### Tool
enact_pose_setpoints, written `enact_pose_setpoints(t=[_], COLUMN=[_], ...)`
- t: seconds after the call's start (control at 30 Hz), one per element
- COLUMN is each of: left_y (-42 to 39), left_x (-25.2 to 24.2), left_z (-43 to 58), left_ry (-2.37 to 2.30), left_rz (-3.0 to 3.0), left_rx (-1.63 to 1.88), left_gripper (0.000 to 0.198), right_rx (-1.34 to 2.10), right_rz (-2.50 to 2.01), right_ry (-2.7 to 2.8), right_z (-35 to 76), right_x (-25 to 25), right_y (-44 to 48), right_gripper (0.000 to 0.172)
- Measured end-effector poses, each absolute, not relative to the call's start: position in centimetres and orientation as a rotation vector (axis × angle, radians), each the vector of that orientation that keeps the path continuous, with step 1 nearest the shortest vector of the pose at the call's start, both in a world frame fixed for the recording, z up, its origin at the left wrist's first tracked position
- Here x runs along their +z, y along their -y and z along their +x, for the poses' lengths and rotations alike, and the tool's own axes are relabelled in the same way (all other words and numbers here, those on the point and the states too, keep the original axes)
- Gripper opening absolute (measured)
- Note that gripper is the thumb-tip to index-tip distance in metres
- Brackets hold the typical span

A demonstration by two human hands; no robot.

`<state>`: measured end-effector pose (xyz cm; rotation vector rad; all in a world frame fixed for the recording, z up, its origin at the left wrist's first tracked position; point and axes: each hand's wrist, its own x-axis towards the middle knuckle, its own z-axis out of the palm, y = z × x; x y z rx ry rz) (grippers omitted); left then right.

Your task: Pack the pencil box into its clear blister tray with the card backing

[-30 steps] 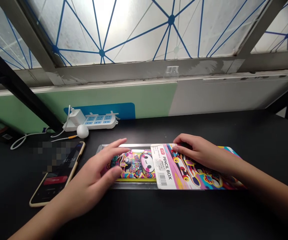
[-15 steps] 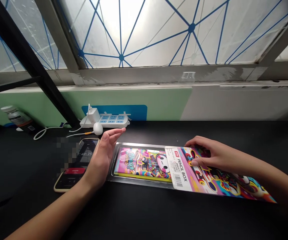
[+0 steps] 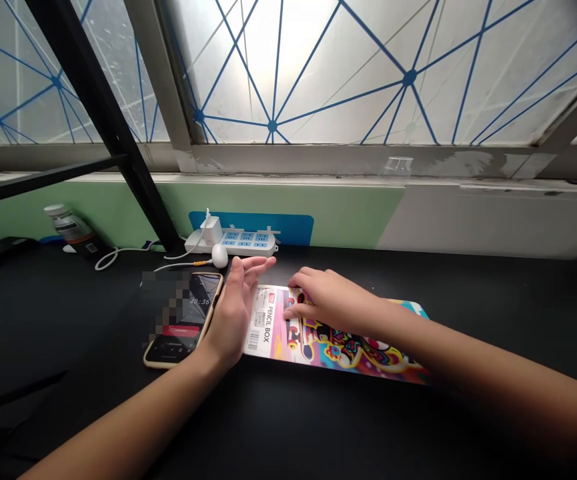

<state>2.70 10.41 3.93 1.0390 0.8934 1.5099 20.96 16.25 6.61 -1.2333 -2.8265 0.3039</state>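
A colourful cardboard sleeve [image 3: 338,347] printed "PENCIL BOX" lies flat on the black desk, with a white barcode label at its left end. The clear tray and pencil box inside are hidden by the sleeve and my hands. My right hand [image 3: 335,297] grips the sleeve from above near its label, thumb on the printed face and fingers over the far edge. Against the sleeve's left end stands my left hand [image 3: 238,313], on its edge, fingers stretched out and palm facing the package; it holds nothing.
A phone [image 3: 183,327] showing a timer lies just left of my left hand. Behind it are a white power strip [image 3: 248,241], a plug and cables. A bottle [image 3: 71,223] leans at the back left near a black metal post [image 3: 133,167]. Windows rise behind the desk.
My right hand has pushed the sleeve leftward over the clear tray, covering the pencil box that showed before. My left hand stays at the left end. The view has shifted a little left.
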Motion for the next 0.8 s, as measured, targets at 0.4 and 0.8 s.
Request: enact_pose_setpoints(t=[0.4, 0.8], left_y=[-10.6, -11.4], left_x=[3.6, 1.8], left_z=[2.1, 1.0], left_ry=[-1.154, -1.352], left_rz=[1.244, 1.893], left_rx=[1.507, 1.335], left_gripper=[0.036, 0.047], right_rx=[-0.042, 0.058], right_rz=[-0.880, -0.837], right_ry=[2.684, 2.685], right_z=[26.2, 29.8], right_x=[6.1, 3.0], right_y=[-9.6, -8.6], right_gripper=[0.019, 0.043])
